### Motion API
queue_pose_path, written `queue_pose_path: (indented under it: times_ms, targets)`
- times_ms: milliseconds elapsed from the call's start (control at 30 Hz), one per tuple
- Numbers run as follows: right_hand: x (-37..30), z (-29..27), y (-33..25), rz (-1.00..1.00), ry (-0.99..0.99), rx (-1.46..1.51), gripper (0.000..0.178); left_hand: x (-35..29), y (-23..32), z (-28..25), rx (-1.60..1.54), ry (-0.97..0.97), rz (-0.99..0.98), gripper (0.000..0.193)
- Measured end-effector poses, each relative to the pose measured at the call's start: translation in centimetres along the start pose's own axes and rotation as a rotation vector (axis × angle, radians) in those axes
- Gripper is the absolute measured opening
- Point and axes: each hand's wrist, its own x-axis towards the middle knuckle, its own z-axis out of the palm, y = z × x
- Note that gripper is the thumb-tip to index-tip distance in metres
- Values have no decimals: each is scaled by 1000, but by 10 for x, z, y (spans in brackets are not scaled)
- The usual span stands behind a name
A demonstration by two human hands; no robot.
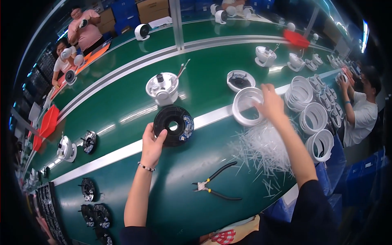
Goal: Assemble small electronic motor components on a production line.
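Observation:
My left hand (152, 143) grips a round black disc (168, 121) by its lower left edge. The disc has a hole in its middle and a blue circuit board on its right side. My right hand (269, 103) is closed on the right rim of a white plastic ring (241, 116), fingers outside and thumb toward its opening. Just beyond the disc stands a white camera housing (162, 86) with wires sticking up. Behind the ring lies a white round cover (241, 81) with a dark inside. Below the ring is a heap of clear plastic strips (265, 145).
Diagonal cutters (214, 183) with black handles lie spread on the green bench. More white rings (313, 118) are stacked at right. Black round parts (87, 188) lie at left. Along the green belt (206, 61) stand further white housings (265, 56). A co-worker (363, 102) sits at far right.

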Motion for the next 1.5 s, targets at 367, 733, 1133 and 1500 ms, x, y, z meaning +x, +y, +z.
queue_pose_path:
  times_ms: [367, 733, 1133, 1500]
  targets:
    - [23, -34, -58, -293, 225, -185, 12, -46, -9, -59, -203, 30, 51, 26]
    - [-61, 68, -215, -1108, -353, 143, 9, -41, -55, -96, -231, 253, 171, 42]
    - [-106, 45, -224, -425, -412, 392, 110, -45, -73, -102, -161, 356, 281, 43]
    - [-113, 69, -286, -193, -299, 1290, 113, -85, -10, -91, -476, -263, 163, 69]
